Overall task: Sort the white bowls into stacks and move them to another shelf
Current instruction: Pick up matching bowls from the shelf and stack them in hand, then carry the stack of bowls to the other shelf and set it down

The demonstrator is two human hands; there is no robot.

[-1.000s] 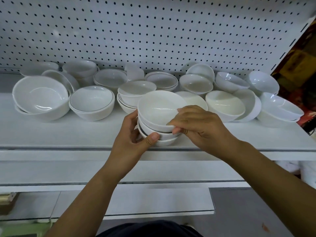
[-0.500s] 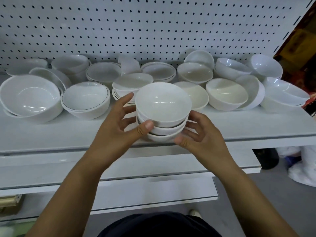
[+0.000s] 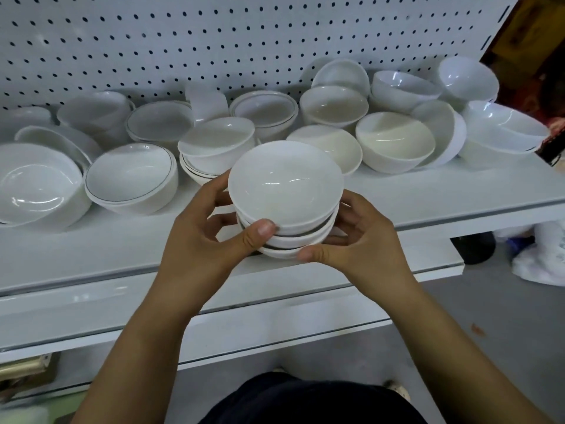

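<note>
We hold the stack of 3 white bowls (image 3: 287,191) at the front edge of the shelf (image 3: 428,197), our left hand (image 3: 201,243) and right hand (image 3: 363,240) each curled round its sides. To carry it well, we should support the bottom bowl and hold the stack level. Many loose bowls (image 3: 131,179) crowd the shelf below a pegboard (image 3: 214,41). A lower shelf (image 3: 275,325) sits beneath.
</note>
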